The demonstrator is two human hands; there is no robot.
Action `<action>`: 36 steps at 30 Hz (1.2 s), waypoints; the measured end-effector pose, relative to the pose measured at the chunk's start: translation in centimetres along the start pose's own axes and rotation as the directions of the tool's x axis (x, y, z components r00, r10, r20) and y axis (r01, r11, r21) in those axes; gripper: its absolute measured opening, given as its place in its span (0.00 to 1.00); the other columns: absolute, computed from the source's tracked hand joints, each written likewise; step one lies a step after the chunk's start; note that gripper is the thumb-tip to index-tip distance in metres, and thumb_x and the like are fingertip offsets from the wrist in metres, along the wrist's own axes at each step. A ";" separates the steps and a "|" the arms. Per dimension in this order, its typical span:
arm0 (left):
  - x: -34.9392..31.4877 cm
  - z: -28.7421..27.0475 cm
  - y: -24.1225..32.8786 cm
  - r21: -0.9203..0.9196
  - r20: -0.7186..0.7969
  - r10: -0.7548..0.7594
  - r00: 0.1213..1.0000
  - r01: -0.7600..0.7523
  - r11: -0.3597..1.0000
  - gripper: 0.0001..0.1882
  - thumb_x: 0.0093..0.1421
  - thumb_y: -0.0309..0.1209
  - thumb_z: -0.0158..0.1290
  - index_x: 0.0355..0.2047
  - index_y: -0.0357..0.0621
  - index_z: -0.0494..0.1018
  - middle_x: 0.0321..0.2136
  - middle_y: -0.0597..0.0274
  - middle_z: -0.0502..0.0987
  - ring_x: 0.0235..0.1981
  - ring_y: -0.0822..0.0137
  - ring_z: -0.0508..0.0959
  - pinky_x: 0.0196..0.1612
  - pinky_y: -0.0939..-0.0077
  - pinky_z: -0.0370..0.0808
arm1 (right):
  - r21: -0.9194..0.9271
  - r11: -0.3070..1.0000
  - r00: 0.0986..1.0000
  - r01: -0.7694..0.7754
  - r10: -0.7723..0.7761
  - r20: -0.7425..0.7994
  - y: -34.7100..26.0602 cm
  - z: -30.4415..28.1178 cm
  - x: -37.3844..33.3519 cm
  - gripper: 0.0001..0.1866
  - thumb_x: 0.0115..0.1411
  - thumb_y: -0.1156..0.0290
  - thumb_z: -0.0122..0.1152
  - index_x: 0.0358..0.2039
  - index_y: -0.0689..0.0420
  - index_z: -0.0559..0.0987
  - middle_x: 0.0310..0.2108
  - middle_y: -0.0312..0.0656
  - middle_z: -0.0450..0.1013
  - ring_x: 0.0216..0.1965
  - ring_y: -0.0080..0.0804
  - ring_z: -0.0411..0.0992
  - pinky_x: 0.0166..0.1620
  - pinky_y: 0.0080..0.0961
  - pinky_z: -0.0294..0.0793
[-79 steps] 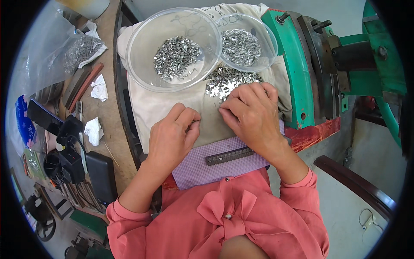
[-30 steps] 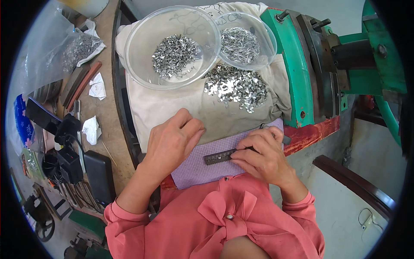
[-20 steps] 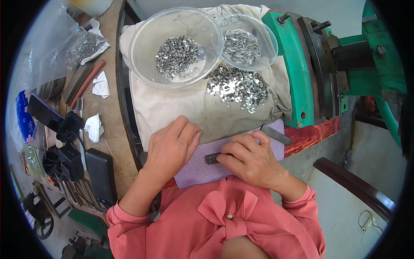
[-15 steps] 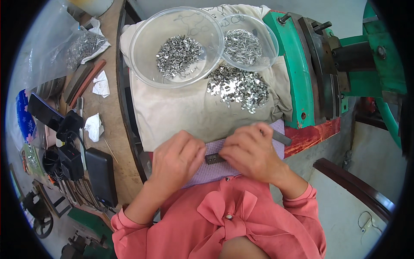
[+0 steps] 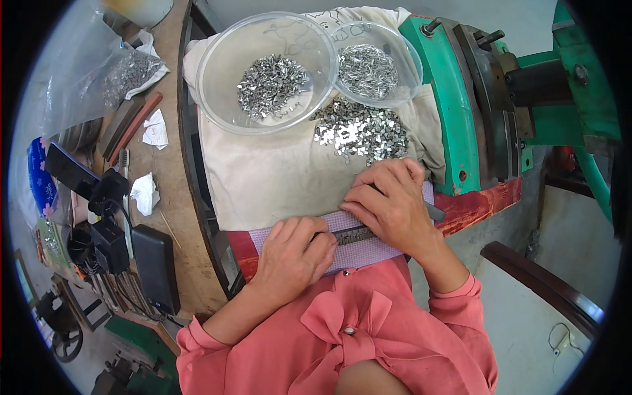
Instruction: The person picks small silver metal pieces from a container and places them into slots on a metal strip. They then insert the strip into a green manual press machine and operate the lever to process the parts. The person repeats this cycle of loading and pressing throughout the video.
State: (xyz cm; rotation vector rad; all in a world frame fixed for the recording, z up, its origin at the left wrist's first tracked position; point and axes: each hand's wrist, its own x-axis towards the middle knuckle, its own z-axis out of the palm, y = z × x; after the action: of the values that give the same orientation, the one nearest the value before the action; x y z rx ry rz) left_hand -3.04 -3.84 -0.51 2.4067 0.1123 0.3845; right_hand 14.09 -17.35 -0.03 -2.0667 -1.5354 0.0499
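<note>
One notched bar (image 5: pixel 355 235) | long axis left-right, right end slightly farther out | hands (image 5: pixel 293 255) curled, cannot tell if pinching

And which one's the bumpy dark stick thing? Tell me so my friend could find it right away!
Find the pink shirt at the bottom, then the purple cloth just above it. On that cloth, partly covered by the left hand, lies the dark strip. Unlike the plain grey bar poking out beside the right hand, it has a row of little notches along it.
</note>
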 end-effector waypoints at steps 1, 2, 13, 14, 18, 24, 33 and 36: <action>-0.1 -0.1 0.0 0.004 0.006 -0.001 1.000 0.001 1.000 0.12 0.46 0.24 0.65 0.31 0.46 0.76 0.35 0.63 0.75 0.34 0.60 0.75 0.35 0.65 0.69 | -0.003 1.000 1.000 -0.001 0.001 -0.002 -0.1 0.1 -0.1 0.09 0.49 0.67 0.74 0.29 0.48 0.80 0.35 0.30 0.72 0.43 0.31 0.70 0.54 0.37 0.58; -0.2 -0.2 -0.1 0.009 0.013 -0.002 1.000 0.002 1.000 0.13 0.46 0.24 0.65 0.32 0.46 0.76 0.35 0.63 0.75 0.34 0.60 0.75 0.36 0.65 0.69 | 0.014 1.000 1.000 -0.009 0.009 -0.009 -0.3 0.1 -0.2 0.10 0.49 0.66 0.74 0.29 0.48 0.80 0.35 0.30 0.72 0.43 0.32 0.70 0.54 0.37 0.58; -0.8 -0.8 0.2 -0.010 0.086 -0.075 0.993 0.076 0.997 0.17 0.50 0.30 0.65 0.40 0.43 0.76 0.41 0.61 0.74 0.41 0.59 0.75 0.42 0.64 0.69 | 0.133 0.991 1.000 0.004 -0.005 0.005 -2.5 0.0 -3.2 0.11 0.47 0.63 0.75 0.29 0.48 0.81 0.36 0.30 0.74 0.44 0.32 0.71 0.54 0.38 0.57; -0.7 -0.8 0.2 -0.009 0.088 -0.077 0.993 0.079 0.997 0.17 0.50 0.30 0.65 0.40 0.42 0.76 0.42 0.61 0.74 0.41 0.59 0.75 0.42 0.64 0.69 | 0.129 0.992 1.000 -0.004 0.006 -0.010 -2.3 -0.2 -2.9 0.11 0.47 0.63 0.75 0.29 0.48 0.81 0.36 0.30 0.74 0.44 0.32 0.71 0.53 0.37 0.57; -0.3 -0.6 0.3 0.004 0.072 -0.080 0.994 0.080 0.997 0.18 0.48 0.28 0.67 0.39 0.43 0.76 0.40 0.60 0.75 0.38 0.56 0.75 0.41 0.63 0.69 | 0.061 0.997 0.996 -0.039 0.044 -0.082 -0.7 -1.4 -1.1 0.10 0.47 0.66 0.75 0.30 0.48 0.82 0.35 0.29 0.73 0.42 0.32 0.71 0.51 0.37 0.57; -0.1 -1.2 -0.1 0.064 0.073 -0.064 0.995 0.059 0.996 0.17 0.48 0.28 0.68 0.39 0.43 0.76 0.40 0.61 0.75 0.39 0.57 0.76 0.41 0.63 0.69 | -0.068 0.996 0.986 -0.054 0.043 -0.159 1.4 -1.1 1.7 0.09 0.48 0.70 0.74 0.29 0.49 0.82 0.34 0.30 0.72 0.41 0.33 0.70 0.51 0.37 0.58; 0.7 -1.3 0.0 -0.035 0.056 -0.082 0.995 0.084 0.996 0.18 0.47 0.28 0.69 0.37 0.45 0.75 0.38 0.60 0.76 0.37 0.57 0.76 0.38 0.63 0.69 | -0.145 0.986 0.993 -0.083 0.069 -0.100 1.3 0.0 3.2 0.09 0.47 0.69 0.73 0.29 0.50 0.80 0.36 0.31 0.72 0.43 0.33 0.70 0.52 0.39 0.59; 0.9 -0.9 0.0 -0.058 0.045 -0.056 0.997 0.059 0.997 0.16 0.47 0.27 0.68 0.36 0.45 0.76 0.36 0.61 0.76 0.36 0.57 0.76 0.38 0.64 0.68 | -0.132 0.987 0.990 -0.095 0.080 -0.112 1.0 -0.1 3.1 0.09 0.48 0.71 0.72 0.29 0.50 0.80 0.37 0.31 0.72 0.44 0.34 0.70 0.52 0.39 0.59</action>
State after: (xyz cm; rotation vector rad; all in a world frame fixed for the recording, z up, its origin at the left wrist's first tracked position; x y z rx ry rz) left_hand -2.43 -3.11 0.34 2.3466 0.1487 0.3051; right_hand 16.07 -14.84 0.55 -2.2058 -1.4181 -0.1347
